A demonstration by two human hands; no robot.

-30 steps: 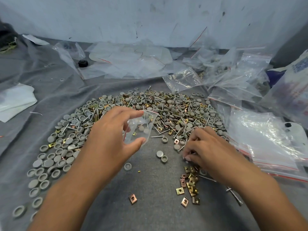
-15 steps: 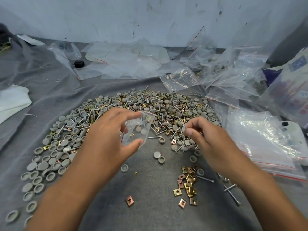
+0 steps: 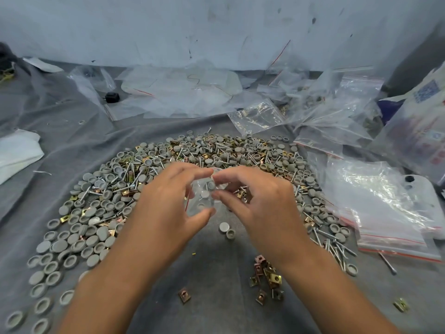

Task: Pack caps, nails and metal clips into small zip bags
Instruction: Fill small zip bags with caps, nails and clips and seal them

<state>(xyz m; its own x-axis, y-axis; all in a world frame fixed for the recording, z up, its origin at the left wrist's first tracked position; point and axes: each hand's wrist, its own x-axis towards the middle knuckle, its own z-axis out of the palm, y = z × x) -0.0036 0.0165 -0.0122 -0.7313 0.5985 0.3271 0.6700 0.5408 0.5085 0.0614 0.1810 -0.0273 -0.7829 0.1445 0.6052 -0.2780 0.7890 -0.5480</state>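
Small clear zip bag (image 3: 201, 196) with grey caps inside sits pinched between left hand (image 3: 166, 210) and right hand (image 3: 260, 201) above the grey cloth's (image 3: 212, 273) middle. Behind spreads a heap of grey round caps, nails and brass clips (image 3: 192, 160); loose clear bags (image 3: 375, 203) crowd the right edge.

No wording can be read: the white printed bag (image 3: 423, 112), well to the right of and beyond the grip, carries a blue QR-like block and red marks, all too blurred to make out
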